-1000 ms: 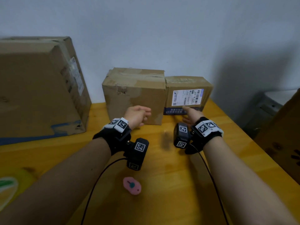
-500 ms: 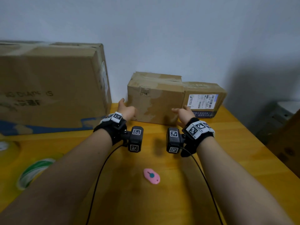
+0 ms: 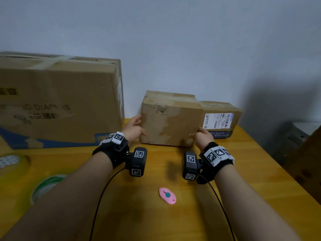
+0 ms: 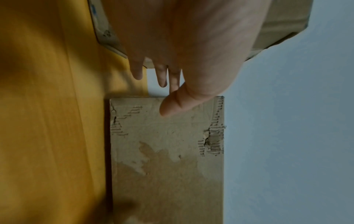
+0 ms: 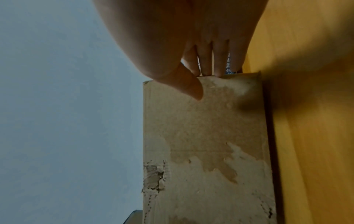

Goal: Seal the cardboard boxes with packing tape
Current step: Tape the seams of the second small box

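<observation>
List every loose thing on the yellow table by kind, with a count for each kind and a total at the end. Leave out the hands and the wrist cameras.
Cardboard boxes: 3 (large, middle, small labelled)
Tape rolls: 2 (clear, green)
Pink cutter: 1
Total: 6

On the tabletop, the middle box sits against the wall between a big box left and a small box right, cutter in front.
</observation>
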